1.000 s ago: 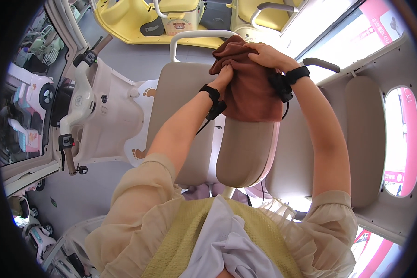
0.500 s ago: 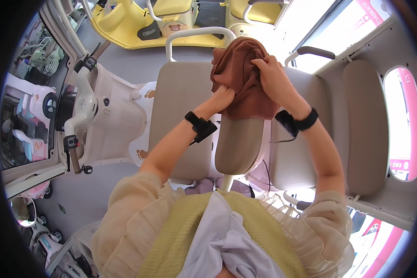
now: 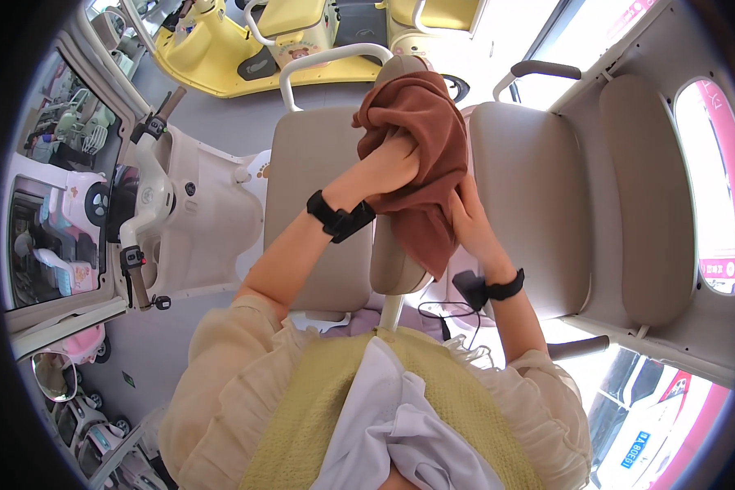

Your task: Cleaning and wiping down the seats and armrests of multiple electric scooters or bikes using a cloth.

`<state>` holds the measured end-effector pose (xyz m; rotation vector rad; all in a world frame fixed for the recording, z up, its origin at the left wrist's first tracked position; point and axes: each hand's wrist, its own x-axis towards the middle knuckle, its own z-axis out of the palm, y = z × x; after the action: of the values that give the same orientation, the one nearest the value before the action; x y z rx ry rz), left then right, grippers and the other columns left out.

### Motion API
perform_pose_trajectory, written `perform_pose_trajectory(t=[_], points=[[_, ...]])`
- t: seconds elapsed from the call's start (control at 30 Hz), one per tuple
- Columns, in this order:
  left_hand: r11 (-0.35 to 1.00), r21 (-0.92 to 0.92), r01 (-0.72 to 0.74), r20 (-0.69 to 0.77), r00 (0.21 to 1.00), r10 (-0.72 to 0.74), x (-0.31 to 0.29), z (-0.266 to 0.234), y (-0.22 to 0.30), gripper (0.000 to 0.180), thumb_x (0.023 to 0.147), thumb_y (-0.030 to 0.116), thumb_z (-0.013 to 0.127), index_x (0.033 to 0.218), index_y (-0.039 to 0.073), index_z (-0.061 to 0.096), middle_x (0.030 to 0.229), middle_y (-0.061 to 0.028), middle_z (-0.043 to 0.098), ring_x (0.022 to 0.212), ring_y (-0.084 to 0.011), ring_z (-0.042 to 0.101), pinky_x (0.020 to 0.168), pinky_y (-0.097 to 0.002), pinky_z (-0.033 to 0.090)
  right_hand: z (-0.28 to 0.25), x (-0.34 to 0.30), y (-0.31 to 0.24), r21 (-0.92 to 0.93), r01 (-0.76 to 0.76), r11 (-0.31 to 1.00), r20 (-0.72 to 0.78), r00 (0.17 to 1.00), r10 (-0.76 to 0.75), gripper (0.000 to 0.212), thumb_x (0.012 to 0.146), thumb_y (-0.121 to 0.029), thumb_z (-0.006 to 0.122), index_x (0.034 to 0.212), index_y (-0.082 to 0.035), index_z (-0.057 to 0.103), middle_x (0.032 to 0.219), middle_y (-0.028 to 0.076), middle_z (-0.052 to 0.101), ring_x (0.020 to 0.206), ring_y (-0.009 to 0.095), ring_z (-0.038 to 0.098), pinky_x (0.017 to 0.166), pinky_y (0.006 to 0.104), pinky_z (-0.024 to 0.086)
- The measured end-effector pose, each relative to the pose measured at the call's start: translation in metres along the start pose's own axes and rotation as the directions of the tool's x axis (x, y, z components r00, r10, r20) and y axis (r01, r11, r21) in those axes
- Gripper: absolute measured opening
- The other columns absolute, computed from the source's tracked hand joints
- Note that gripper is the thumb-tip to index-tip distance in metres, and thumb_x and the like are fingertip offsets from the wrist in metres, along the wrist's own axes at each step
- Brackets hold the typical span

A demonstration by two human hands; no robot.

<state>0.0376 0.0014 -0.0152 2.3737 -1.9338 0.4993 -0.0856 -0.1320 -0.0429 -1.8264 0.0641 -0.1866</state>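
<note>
A brown cloth (image 3: 425, 106) drapes over the padded beige backrest (image 3: 396, 265) that stands between two seats. Its lower corner hangs down in a point. My left hand (image 3: 390, 163) is closed on the cloth near the middle, the fingertips tucked into a fold and partly hidden. Along the cloth's right edge lies my right hand (image 3: 472, 224), fingers stretched out against the side of the cloth and backrest. Some of its fingertips are hard to make out. Each wrist wears a black band; a thin black cable hangs by the right one.
Beige seat cushions lie left (image 3: 314, 188) and right (image 3: 531, 204) of the backrest. A white tubular rail (image 3: 331, 55) rises behind it. Handlebars (image 3: 149, 196) and a windshield are at the left, a rear backrest (image 3: 649, 204) at the right. A yellow vehicle (image 3: 220, 61) stands beyond.
My right hand has left the upper folds and moved down to the cloth's right edge. My left hand has pushed slightly further in, and the cloth now hangs longer and lower.
</note>
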Motion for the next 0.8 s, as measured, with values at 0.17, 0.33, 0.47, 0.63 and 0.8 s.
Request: perform_pose_trajectory(t=[0.17,0.33,0.47,0.63,0.8], points=[[0.968,0.247,-0.037,0.042,0.999,0.027,0.043,0.015,-0.023,0.033,0.074,0.013,0.041,0.1,-0.005,0.047,0.101,-0.0219,0.047,0.097,-0.0341,0.045,0.083,-0.0429,0.034,-0.013,0.052,0.01,0.232,0.007,0.973,0.008,1.0,-0.009,0.043,0.087,-0.015,0.032,0.127,-0.002,0.022,0.126,0.012,0.029,0.114,0.018,0.029,0.094,0.025,0.023],[0.987,0.148,0.058,0.256,0.962,-0.095,0.077,0.017,-0.053,0.031,0.077,0.014,0.035,0.103,0.001,0.047,0.106,-0.0212,0.045,0.1,-0.0421,0.038,0.08,-0.0503,0.031,-0.019,0.098,0.022,0.503,-0.144,0.852,0.076,0.99,0.123,0.039,0.088,-0.02,0.032,0.123,-0.004,0.03,0.114,0.007,0.043,0.099,0.011,0.043,0.084,0.0214,0.035],[0.974,0.2,0.103,0.378,0.909,-0.174,0.094,0.031,-0.07,0.032,0.078,0.014,0.035,0.104,0.001,0.048,0.107,-0.018,0.047,0.1,-0.0385,0.04,0.08,-0.0486,0.032,-0.019,0.112,0.023,0.611,-0.269,0.745,0.122,0.961,0.248,0.045,0.086,-0.033,0.039,0.121,-0.005,0.034,0.112,0.006,0.044,0.095,0.013,0.045,0.08,0.025,0.039],[0.901,0.179,0.395,0.507,0.748,-0.428,0.103,0.052,-0.084,0.037,0.083,0.024,0.027,0.113,0.01,0.045,0.121,-0.0127,0.038,0.115,-0.0314,0.026,0.08,-0.0633,0.023,-0.009,0.127,0.047,0.645,-0.311,0.698,0.163,0.948,0.272,0.051,0.084,-0.04,0.039,0.121,-0.006,0.034,0.114,0.007,0.043,0.097,0.014,0.045,0.082,0.0259,0.039],[0.803,0.035,0.595,0.508,0.681,-0.527,0.103,0.057,-0.096,0.042,0.082,0.031,0.024,0.116,0.013,0.042,0.125,-0.0114,0.034,0.117,-0.0311,0.025,0.087,-0.0623,0.016,0.001,0.126,0.067,0.628,-0.336,0.702,0.175,0.94,0.293,0.054,0.084,-0.043,0.037,0.123,-0.006,0.032,0.118,0.008,0.04,0.1,0.015,0.043,0.084,0.0257,0.038]])
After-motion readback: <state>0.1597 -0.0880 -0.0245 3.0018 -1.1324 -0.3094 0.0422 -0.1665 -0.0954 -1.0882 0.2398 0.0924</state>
